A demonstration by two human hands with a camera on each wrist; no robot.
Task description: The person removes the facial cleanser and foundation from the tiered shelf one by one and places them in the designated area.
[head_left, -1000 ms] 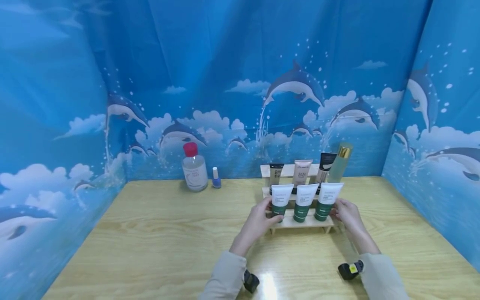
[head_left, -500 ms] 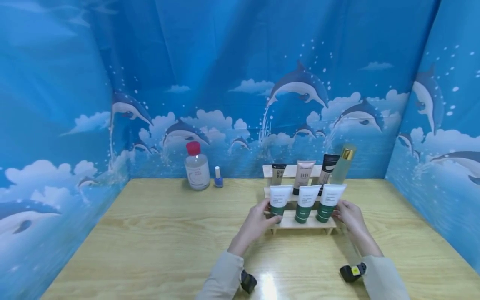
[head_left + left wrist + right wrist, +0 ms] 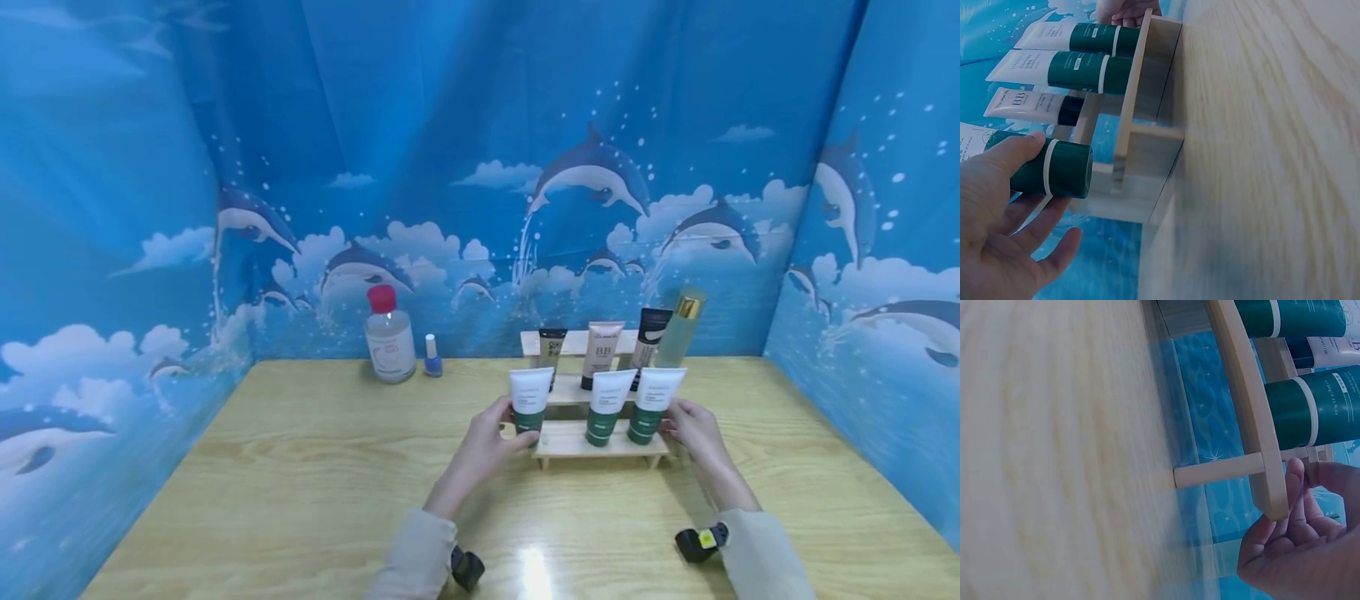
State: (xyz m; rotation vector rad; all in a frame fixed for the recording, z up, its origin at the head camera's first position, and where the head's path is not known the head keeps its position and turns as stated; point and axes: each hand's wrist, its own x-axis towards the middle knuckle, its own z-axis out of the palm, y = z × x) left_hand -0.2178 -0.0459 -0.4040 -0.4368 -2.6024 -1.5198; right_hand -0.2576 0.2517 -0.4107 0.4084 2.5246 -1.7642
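Observation:
A white squeeze tube with a green cap end [image 3: 529, 393] is pinched between the thumb and fingers of my left hand [image 3: 480, 446], just off the left end of a wooden tiered rack [image 3: 566, 440]. In the left wrist view its green end [image 3: 1071, 172] hangs beside the rack, apart from it. Two matching tubes, one in the middle [image 3: 609, 404] and one at the right [image 3: 654, 404], stand on the front step. My right hand [image 3: 696, 433] grips the rack's right end; the right wrist view has its curled fingers [image 3: 1254, 547] against the wooden step [image 3: 1250, 425].
Behind, the rack bears a dark-capped tube [image 3: 551, 354], a pink BB cream tube [image 3: 602, 354], a black-topped tube [image 3: 649, 346] and a gold-capped bottle [image 3: 681, 333]. Further left stand a red-capped clear bottle [image 3: 392, 346] and a blue nail polish bottle [image 3: 432, 358]. A dolphin-print curtain [image 3: 450, 167] borders the table.
My left hand has moved the left tube leftward, from the front step to just beyond the rack's left end. The right hand and the other tubes have stayed in place.

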